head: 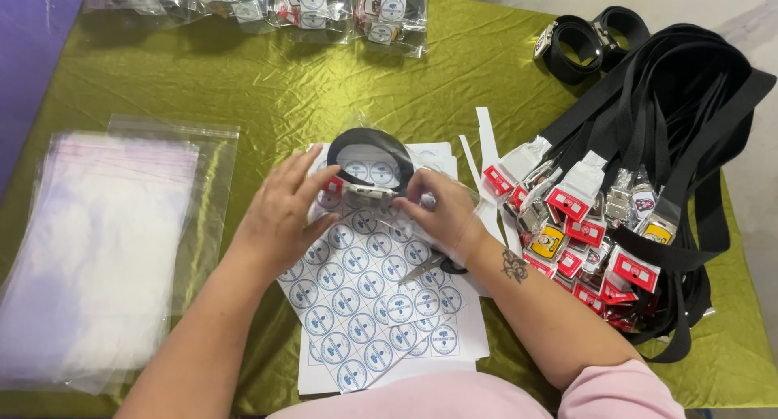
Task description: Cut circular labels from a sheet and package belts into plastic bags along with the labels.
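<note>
Your left hand [279, 216] and right hand [442, 212] both pinch a clear plastic bag [381, 194] w/ a coiled black fabric belt with a metal buckle [369, 147] inside, fingers closed on the bag's edges, held just above the white sheet of round blue-and-white stickers [369, 305] in the middle of the green satin tablecloth [267, 87]. Scissors [433, 265] lie on the sheet under your right wrist; stack of empty clear bags [97, 249] at left, heap of black belts with red-tagged buckles [640, 200] at right, bagged belts [308, 6] along the far edge.
</note>
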